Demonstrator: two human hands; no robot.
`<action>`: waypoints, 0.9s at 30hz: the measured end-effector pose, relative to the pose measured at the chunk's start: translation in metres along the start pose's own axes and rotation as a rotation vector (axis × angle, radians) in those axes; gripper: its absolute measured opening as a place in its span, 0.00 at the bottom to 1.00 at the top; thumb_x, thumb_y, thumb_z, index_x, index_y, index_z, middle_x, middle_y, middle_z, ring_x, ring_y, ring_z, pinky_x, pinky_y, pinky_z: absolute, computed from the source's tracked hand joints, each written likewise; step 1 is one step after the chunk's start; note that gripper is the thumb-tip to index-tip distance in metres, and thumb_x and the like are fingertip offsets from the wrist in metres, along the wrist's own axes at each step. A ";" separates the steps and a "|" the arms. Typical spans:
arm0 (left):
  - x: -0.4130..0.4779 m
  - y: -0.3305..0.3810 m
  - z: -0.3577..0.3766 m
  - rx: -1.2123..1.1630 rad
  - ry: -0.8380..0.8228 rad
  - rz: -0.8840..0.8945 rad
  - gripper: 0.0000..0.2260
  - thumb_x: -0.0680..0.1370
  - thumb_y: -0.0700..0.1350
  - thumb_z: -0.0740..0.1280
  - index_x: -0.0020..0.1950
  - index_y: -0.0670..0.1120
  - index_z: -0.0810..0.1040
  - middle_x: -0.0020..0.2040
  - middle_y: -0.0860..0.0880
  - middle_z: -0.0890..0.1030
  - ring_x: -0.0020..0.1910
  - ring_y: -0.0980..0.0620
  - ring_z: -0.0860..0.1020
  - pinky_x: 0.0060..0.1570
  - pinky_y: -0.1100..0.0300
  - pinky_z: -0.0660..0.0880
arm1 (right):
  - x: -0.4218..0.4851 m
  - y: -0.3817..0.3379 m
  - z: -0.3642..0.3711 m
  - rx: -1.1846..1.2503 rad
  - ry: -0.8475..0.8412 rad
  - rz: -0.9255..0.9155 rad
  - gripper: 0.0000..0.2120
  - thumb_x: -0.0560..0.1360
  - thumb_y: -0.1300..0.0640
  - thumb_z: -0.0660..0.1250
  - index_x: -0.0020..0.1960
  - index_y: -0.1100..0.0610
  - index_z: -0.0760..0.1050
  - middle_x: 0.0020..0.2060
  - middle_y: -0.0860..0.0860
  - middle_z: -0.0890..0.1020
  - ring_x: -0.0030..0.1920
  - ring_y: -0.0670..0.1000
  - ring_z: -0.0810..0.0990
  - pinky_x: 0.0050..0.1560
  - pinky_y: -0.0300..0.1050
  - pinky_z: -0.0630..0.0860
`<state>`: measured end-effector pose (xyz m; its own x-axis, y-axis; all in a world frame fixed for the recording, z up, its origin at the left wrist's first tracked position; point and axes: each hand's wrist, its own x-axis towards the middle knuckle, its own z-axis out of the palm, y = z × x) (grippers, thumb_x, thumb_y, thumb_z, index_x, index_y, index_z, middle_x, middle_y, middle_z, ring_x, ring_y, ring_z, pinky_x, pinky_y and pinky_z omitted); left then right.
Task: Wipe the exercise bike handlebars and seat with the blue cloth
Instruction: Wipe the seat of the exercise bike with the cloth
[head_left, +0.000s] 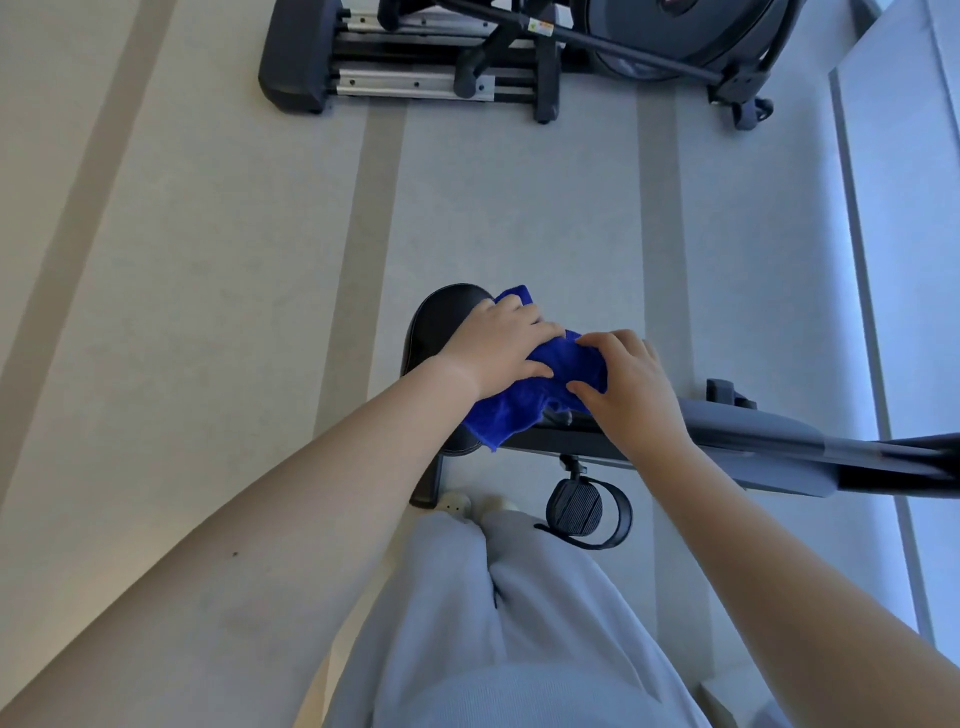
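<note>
The blue cloth (524, 400) lies bunched over the black bike seat (441, 322) in the middle of the head view. My left hand (501, 345) presses flat on the cloth's left part, over the seat. My right hand (631, 384) rests on the cloth's right part, fingers spread and curled onto it. The seat's rounded left end shows bare; its right side is hidden under cloth and hands. The bike frame (753, 441) runs off to the right edge. The handlebars are out of view.
A black pedal with a strap (584, 512) hangs just below the frame, near my feet (470, 504). Another exercise machine (519, 52) stands across the floor at the top. A pale wall or window edge (898, 260) runs down the right side.
</note>
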<state>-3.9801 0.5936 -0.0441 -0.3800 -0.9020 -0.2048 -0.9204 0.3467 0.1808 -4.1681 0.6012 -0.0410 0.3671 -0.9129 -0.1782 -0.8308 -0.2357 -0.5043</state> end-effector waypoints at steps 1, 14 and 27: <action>-0.003 0.000 0.000 -0.010 0.028 -0.011 0.20 0.79 0.56 0.61 0.70 0.52 0.69 0.63 0.51 0.74 0.60 0.47 0.71 0.54 0.54 0.67 | 0.000 -0.002 0.002 -0.013 0.019 -0.015 0.22 0.73 0.58 0.71 0.65 0.56 0.71 0.59 0.54 0.74 0.59 0.55 0.70 0.54 0.40 0.64; -0.095 -0.014 0.010 -0.038 0.332 -0.341 0.20 0.78 0.58 0.58 0.63 0.50 0.78 0.58 0.50 0.78 0.57 0.47 0.75 0.58 0.51 0.70 | 0.016 -0.038 0.015 0.050 -0.078 -0.279 0.15 0.75 0.46 0.66 0.58 0.51 0.76 0.53 0.48 0.77 0.54 0.52 0.73 0.55 0.48 0.71; -0.090 -0.032 -0.018 -0.495 0.286 -0.686 0.10 0.81 0.49 0.61 0.59 0.46 0.74 0.59 0.50 0.75 0.51 0.51 0.76 0.46 0.58 0.72 | 0.023 -0.040 0.019 0.002 -0.131 -0.165 0.21 0.78 0.52 0.63 0.70 0.53 0.67 0.63 0.51 0.72 0.62 0.54 0.69 0.60 0.44 0.68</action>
<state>-3.9149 0.6594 -0.0138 0.3377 -0.9229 -0.1848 -0.7668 -0.3836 0.5146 -4.1185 0.5957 -0.0410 0.5496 -0.8107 -0.2017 -0.7540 -0.3774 -0.5375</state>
